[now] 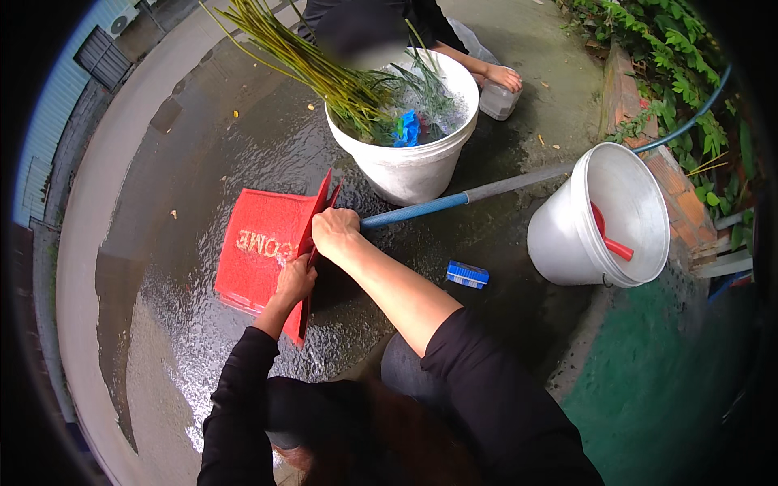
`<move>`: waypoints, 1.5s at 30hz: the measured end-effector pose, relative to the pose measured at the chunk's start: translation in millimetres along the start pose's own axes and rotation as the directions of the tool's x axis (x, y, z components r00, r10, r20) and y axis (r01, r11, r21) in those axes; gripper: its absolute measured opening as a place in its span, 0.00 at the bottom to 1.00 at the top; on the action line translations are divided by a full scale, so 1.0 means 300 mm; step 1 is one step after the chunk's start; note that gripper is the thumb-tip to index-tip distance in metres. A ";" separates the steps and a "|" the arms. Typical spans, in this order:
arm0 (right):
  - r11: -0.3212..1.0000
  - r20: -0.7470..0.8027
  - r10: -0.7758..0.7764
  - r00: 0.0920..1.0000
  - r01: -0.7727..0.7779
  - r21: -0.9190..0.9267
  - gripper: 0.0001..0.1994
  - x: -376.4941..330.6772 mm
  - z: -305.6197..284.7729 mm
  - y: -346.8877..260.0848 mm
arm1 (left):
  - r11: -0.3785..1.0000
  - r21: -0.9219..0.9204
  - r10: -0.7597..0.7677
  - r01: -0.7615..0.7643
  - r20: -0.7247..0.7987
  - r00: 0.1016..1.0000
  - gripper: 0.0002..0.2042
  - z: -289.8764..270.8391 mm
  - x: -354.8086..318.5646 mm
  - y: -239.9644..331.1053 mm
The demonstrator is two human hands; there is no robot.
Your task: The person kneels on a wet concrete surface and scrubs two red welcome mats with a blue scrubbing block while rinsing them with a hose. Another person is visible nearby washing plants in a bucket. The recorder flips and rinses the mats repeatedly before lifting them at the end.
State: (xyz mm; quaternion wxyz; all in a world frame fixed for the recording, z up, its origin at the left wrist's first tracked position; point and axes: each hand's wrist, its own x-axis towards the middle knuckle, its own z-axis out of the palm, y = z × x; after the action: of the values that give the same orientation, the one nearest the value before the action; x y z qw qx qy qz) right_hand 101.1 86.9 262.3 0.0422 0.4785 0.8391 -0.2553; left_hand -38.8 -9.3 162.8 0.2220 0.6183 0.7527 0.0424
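A wet red doormat (258, 253) with pale lettering lies on the wet ground, its right side folded up into a raised ridge. My left hand (297, 279) is closed on the fold at its nearer part. Just beyond it, my right hand (336, 230) grips the same fold farther up, fingers partly hidden by the mat. A blue-and-grey hose or pole (421, 212) reaches close to my right hand; whether the hand touches it I cannot tell. A blue scrubbing brush (468, 274) lies on the ground right of my right forearm.
Ahead stands a white bucket (405, 174) of sudsy water with long green stalks (324, 77) and a blue cloth-like piece (408, 128). Another person's hand (504, 78) rests on a clear plastic container (498, 103). At right, a second white bucket (559, 235) holds a red-handled tool (617, 247).
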 end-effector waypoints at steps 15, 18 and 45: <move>0.988 0.068 0.119 0.991 -0.111 -0.108 0.16 0.008 -0.014 0.072 | 0.994 0.012 -0.109 0.109 0.104 0.989 0.24 0.089 0.060 -0.009; 0.985 0.090 0.119 0.989 -0.106 -0.138 0.15 0.000 -0.006 0.062 | 0.990 0.068 -0.128 0.123 0.073 0.989 0.23 0.059 0.049 0.014; 0.995 -0.146 -0.100 0.984 0.098 -0.018 0.13 -0.066 -0.213 -0.014 | 0.970 0.242 -0.006 0.009 -0.012 1.000 0.13 -0.262 -0.010 -0.007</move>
State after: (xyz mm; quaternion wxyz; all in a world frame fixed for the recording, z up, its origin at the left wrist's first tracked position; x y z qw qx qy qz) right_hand 119.3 99.7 325.5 -0.0295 0.4535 0.8640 -0.2167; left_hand -70.7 4.0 233.5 0.1408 0.6377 0.7559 -0.0473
